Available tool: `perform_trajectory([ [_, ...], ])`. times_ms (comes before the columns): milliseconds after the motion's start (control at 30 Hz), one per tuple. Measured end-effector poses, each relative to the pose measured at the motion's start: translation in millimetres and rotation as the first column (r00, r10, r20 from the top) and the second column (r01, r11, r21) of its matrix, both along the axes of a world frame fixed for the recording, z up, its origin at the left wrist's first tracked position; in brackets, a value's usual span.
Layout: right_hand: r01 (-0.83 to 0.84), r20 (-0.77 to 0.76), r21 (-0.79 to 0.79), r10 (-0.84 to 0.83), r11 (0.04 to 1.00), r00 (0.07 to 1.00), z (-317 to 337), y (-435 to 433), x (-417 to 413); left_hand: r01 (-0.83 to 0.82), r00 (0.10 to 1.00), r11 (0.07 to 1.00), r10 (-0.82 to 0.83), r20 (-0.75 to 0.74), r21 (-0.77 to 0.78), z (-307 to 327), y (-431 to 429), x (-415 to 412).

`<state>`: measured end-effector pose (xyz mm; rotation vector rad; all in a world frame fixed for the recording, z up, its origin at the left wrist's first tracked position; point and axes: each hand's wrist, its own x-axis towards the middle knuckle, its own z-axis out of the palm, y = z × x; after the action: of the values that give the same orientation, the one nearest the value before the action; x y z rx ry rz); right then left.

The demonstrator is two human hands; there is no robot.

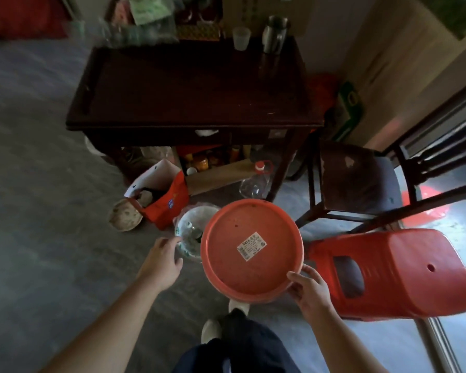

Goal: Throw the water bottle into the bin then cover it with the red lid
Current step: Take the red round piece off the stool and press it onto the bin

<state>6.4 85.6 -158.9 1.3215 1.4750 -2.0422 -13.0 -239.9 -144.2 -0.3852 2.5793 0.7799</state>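
My right hand [308,289] grips the near right rim of a round red lid [250,249], which carries a white label and hangs above the floor. The lid overlaps the right part of the bin [190,227], a plastic-lined container on the floor with bottles visible inside. The water bottle cannot be told apart among them. My left hand [163,258] hovers at the bin's near left rim, fingers loosely apart, holding nothing.
A dark wooden table [194,103] stands behind the bin, with a cup and a metal flask on it. An orange bag [167,203] lies left of the bin. A red plastic stool [396,273] and a dark chair [355,179] stand to the right. My feet are below the lid.
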Motion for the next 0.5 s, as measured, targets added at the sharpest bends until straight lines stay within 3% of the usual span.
perform_trajectory([
  [500,-0.164,0.058,-0.034,0.166,0.986,0.984,-46.6,-33.1,-74.5,-0.123,0.989,0.992,0.126,0.078,-0.036,-21.6,-29.8,-25.9],
])
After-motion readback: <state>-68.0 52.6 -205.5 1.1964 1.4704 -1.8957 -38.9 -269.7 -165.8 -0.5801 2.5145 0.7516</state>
